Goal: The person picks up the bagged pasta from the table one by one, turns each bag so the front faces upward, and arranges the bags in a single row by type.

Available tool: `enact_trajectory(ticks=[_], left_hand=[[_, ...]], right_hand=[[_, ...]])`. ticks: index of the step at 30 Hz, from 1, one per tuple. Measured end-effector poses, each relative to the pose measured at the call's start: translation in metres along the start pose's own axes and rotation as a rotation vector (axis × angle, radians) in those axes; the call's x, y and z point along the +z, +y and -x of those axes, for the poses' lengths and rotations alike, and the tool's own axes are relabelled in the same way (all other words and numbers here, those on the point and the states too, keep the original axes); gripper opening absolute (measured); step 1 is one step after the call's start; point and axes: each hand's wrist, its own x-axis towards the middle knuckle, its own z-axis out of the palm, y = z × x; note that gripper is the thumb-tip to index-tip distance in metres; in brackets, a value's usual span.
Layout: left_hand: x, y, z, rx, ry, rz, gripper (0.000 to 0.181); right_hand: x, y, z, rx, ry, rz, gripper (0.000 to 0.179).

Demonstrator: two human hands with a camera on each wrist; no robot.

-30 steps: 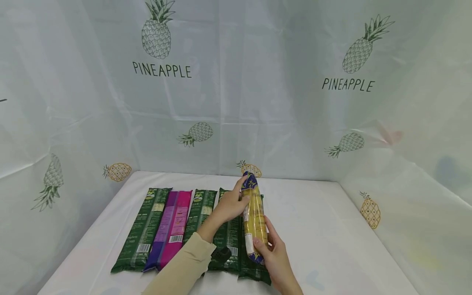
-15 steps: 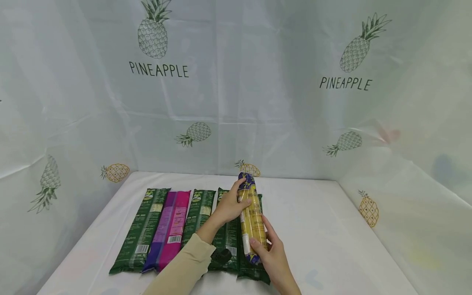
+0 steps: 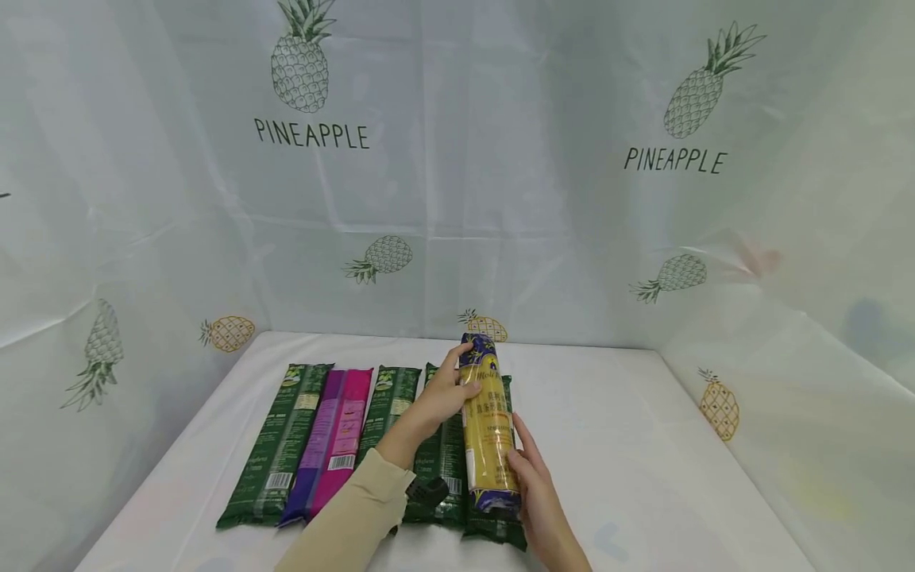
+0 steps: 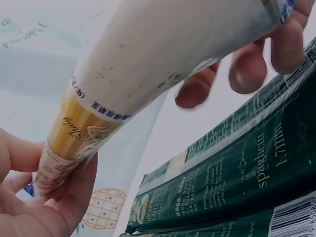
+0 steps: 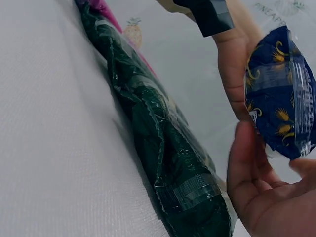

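Note:
Both hands hold a yellow spaghetti pack [image 3: 489, 429] with dark blue ends, raised over the rightmost green pack [image 3: 496, 526]. My left hand [image 3: 443, 395] grips its far end, thumb across the front and a finger near the blue tip. At the near end, my right hand [image 3: 541, 500] holds the right side, with the thumb along the edge. The left wrist view shows the spaghetti pack's pale underside [image 4: 148, 54] and right fingertips [image 4: 247, 69] beneath it. In the right wrist view, the folded blue end [image 5: 281, 94] sits between the right thumb and fingers.
Left of the held pack, a green pack [image 3: 275, 445], a pink and purple pack [image 3: 336, 445] and two more green packs [image 3: 386, 397] lie side by side on the white table [image 3: 629, 461]. A pineapple-print curtain [image 3: 500, 159] surrounds the back and sides.
The spaghetti pack has been turned about its length, so its printed front now faces up. My right thumb has shifted from its front to its right edge. The packs on the table stay put.

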Motion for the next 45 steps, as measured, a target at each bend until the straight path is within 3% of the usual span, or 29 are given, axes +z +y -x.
enact_trajectory(ticks=[6, 16, 24, 30, 38, 42, 45], left_hand=[[-0.003, 0.0, -0.001, -0.025, -0.05, 0.054, 0.073], [-0.003, -0.003, -0.002, -0.036, -0.089, 0.039, 0.072], [-0.002, 0.003, 0.001, -0.016, -0.101, -0.043, 0.071], [-0.002, 0.007, 0.004, 0.012, -0.076, -0.185, 0.073], [-0.006, 0.007, 0.004, 0.061, -0.046, -0.277, 0.074], [-0.007, 0.007, 0.004, 0.058, -0.039, -0.29, 0.074], [-0.008, 0.004, 0.004, 0.051, -0.034, -0.243, 0.076]], right_hand=[[-0.005, 0.0, 0.001, 0.07, -0.073, -0.067, 0.075], [-0.003, 0.003, 0.0, 0.013, -0.015, -0.008, 0.08], [-0.001, 0.006, 0.0, -0.064, 0.014, 0.037, 0.081], [0.0, 0.008, -0.002, -0.113, 0.03, 0.078, 0.081], [0.002, 0.01, -0.005, -0.138, 0.087, 0.167, 0.08], [0.004, 0.01, -0.004, -0.144, 0.11, 0.176, 0.079], [0.005, 0.011, -0.004, -0.156, 0.125, 0.179, 0.078]])
